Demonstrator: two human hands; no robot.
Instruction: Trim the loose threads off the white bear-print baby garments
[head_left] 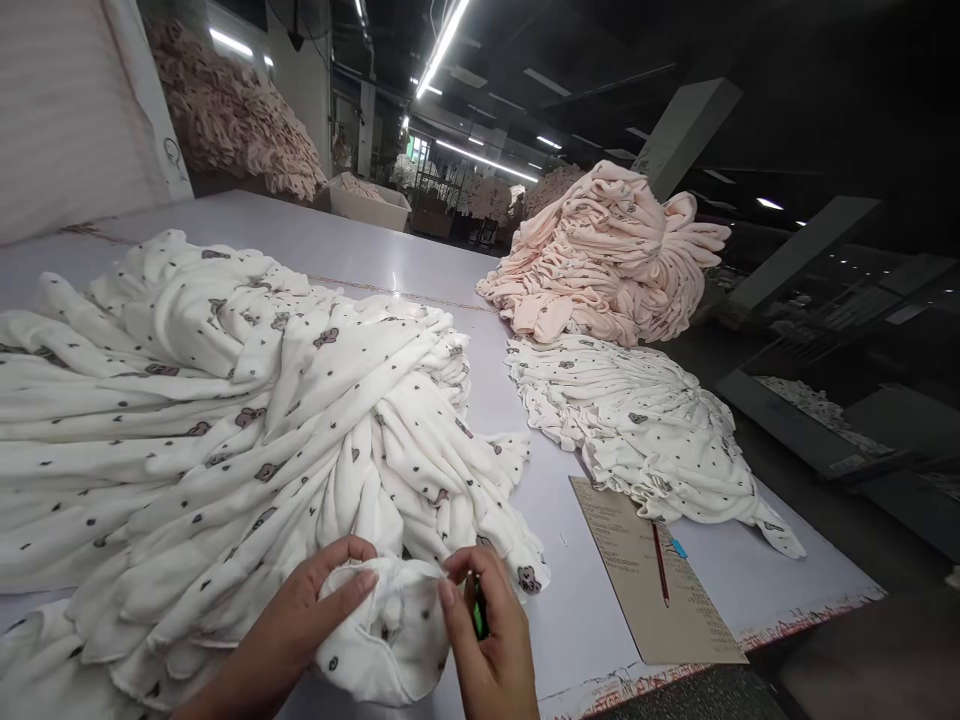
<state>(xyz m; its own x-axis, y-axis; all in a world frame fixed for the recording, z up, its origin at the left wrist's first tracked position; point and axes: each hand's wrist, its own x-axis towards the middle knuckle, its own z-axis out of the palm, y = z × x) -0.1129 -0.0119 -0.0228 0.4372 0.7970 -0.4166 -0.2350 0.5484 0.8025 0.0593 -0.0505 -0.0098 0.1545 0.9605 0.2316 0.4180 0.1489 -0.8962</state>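
A white fabric piece with small dark dots is bunched at the front edge of the table, its opening edge facing up. My left hand pinches its left side between thumb and fingers. My right hand has thumb and finger closed at its right edge. Tucked in the right palm is a small green and black tool, mostly hidden by the fingers, so its kind cannot be made out. Just beyond both hands lies a large heap of white cloth printed with bears and dots.
A smaller white printed pile lies right, with a pink cloth pile behind it. A brown written-on card bears a dark red pencil near the table's right edge. A white bin stands beyond the table.
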